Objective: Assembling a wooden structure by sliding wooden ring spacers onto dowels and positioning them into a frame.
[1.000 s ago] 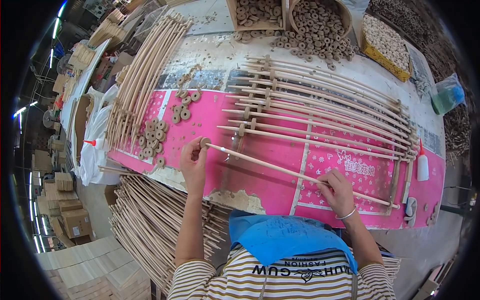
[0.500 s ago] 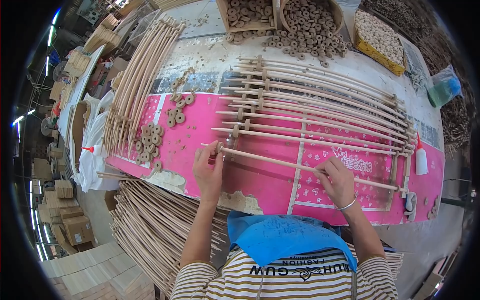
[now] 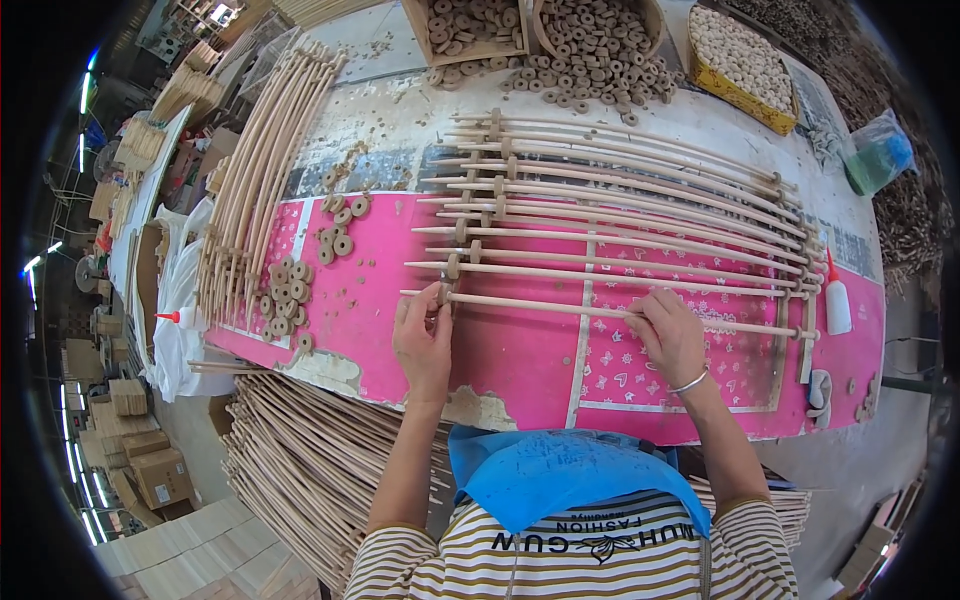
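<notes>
A thin wooden rod (image 3: 540,304) with a pointed left end lies between my hands at the near side of a row of similar rods (image 3: 610,217). The fingers of my left hand (image 3: 422,350) are closed around its left end, at a small wooden ring. My right hand (image 3: 668,335) pinches it right of the middle. Another ring (image 3: 797,332) sits near its right end, which lies over a wooden strip (image 3: 806,350). The rods in the row carry rings near both ends.
Loose wooden rings (image 3: 290,290) lie on the pink sheet (image 3: 380,340) at left, beside stacked rods (image 3: 265,170). A white squeeze bottle (image 3: 838,308) with a red tip stands at right. Behind are a ring-filled wooden box (image 3: 428,42) and a yellow box (image 3: 745,97) of pale pieces.
The held rod has moved away from me, its right end most, and now lies closer to the row and almost parallel to it. Both hands still grip it.
</notes>
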`<control>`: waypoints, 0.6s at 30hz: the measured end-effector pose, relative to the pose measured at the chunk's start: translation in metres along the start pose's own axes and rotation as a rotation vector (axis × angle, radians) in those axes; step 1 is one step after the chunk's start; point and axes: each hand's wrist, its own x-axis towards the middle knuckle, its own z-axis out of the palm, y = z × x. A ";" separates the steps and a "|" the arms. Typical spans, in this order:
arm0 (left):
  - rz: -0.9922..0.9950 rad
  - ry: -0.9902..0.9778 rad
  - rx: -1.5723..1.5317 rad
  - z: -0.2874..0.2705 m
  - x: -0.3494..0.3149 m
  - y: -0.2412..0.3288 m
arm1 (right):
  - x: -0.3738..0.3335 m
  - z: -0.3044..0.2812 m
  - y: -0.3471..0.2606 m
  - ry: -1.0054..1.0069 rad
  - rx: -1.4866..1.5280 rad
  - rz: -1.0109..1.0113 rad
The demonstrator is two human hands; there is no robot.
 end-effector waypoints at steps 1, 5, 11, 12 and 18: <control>0.001 -0.006 -0.002 0.001 0.000 0.000 | 0.001 0.002 0.002 0.030 -0.023 -0.023; 0.000 -0.004 0.004 0.010 0.003 0.005 | 0.002 0.007 0.009 0.081 -0.023 -0.006; 0.072 -0.038 -0.027 0.006 0.006 -0.002 | 0.000 0.038 0.030 0.150 0.004 -0.057; 0.075 -0.032 -0.025 0.004 0.006 -0.005 | 0.001 0.038 0.029 0.136 0.016 -0.053; 0.059 -0.036 -0.045 0.015 0.003 0.004 | -0.005 0.025 0.024 0.176 0.030 0.013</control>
